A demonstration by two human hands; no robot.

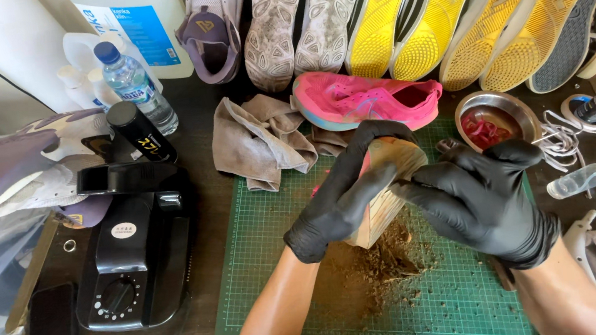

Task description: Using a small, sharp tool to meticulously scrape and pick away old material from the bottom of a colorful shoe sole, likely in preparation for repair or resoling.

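Both hands wear black gloves and close on one thing: a shoe held sole-up above the green cutting mat, near the middle of the counter. The left hand wraps over the top of it, fingers curled round the far end in a firm grip; the right hand clamps the near side, its fingers bent against the pale, ribbed sole. No tool can be made out between the fingers.

Directly beneath lies a heap of brown dirt crumbs, loose on the mat. Since the shoe hangs over the heap and not on the mat, a slip of either gloved grip would probably drop it into the dirt and scatter the crumbs towards the mat's near edge.

Just behind the hands a pink shoe lies on its side beside a crumpled grey cloth; flung crumbs could soil either. To the right, touching the mat's far corner, stands a small metal bowl with something red inside, close enough for the right elbow or wrist to tip it. A black electric device with a dial sits at the left, and a dark phone lies at the counter's near-left edge, where a nudge might send it over.
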